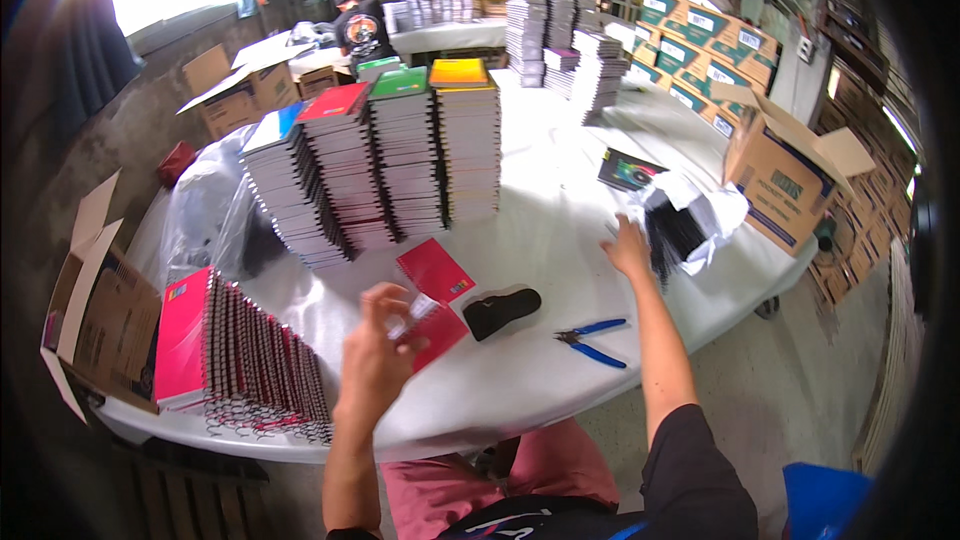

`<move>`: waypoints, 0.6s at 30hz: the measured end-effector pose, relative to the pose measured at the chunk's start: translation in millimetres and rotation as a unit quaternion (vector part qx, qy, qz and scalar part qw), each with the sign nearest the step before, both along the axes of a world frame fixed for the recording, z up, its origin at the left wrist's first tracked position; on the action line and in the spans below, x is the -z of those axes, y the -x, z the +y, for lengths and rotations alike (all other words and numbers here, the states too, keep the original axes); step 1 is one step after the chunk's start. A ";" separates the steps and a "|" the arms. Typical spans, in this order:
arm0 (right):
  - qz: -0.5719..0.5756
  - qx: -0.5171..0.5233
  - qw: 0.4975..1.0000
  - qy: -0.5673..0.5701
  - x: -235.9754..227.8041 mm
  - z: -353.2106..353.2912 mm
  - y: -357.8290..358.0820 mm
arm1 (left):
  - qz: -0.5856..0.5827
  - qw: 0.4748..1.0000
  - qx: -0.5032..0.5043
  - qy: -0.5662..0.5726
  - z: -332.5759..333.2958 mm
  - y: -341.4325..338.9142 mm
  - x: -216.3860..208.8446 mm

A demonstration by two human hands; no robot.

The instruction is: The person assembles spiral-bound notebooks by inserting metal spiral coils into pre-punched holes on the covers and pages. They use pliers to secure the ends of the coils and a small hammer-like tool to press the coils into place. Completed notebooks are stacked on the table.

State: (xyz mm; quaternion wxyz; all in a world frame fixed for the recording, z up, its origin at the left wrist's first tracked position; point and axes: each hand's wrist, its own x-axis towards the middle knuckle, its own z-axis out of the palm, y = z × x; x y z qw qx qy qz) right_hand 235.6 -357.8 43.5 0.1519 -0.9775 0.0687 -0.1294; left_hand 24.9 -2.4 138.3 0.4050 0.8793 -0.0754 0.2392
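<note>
My left hand (pixel 372 348) hovers over a red spiral notebook (pixel 436 336), its thumb and curled fingers apart, slightly blurred. Another red notebook (pixel 437 268) lies just beyond it. My right hand (pixel 628 248) reaches forward, fingers stretched, beside an unwrapped white plastic bag (pixel 722 208) holding a bundle of thin black coils or rods (pixel 676 232). Between my hands rest a black elongated object (pixel 500 313), whose kind I cannot make out, and blue-handled cutting pliers (pixel 594 342) with open handles.
Tall notebook stacks with blue, red, green and yellow covers (pixel 465 145) stand ahead. A leaning red notebook stack (pixel 235 355) is at left. Open cartons (pixel 120 315) flank the table (pixel 520 390). A dark printed item (pixel 630 170) lies near the bag. Other people (pixel 365 30) are farther back.
</note>
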 end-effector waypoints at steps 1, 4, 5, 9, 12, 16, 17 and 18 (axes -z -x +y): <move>0.048 -0.015 0.998 0.045 6.6 -5.2 -1.0 | 0.048 0.999 0.022 -0.011 -4.2 5.1 -0.1; 0.025 -0.091 0.990 0.104 25.0 -10.1 -18.4 | 0.122 0.984 0.084 -0.094 -5.2 5.9 30.6; 0.023 -0.130 0.986 0.099 28.0 -10.7 -21.3 | 0.115 0.978 0.094 -0.144 -5.6 6.8 41.0; -0.043 -0.252 0.965 0.052 9.8 3.2 -10.3 | 0.095 0.982 0.119 -0.115 -5.2 0.5 40.2; -0.083 -0.290 0.953 -0.031 -42.2 34.2 32.7 | 0.096 0.982 0.113 -0.117 -10.7 -3.6 42.9; 0.042 -0.418 0.856 -0.302 -89.2 99.0 138.5 | 0.089 0.986 0.107 -0.087 -15.0 -9.1 42.0; 0.007 -0.486 0.825 -0.287 -77.5 125.3 155.8 | 0.085 0.988 0.097 -0.089 -11.1 -5.5 43.6; -0.018 -0.499 0.826 -0.262 -69.9 136.5 168.9 | 0.076 0.988 0.102 -0.083 -13.0 -5.5 44.0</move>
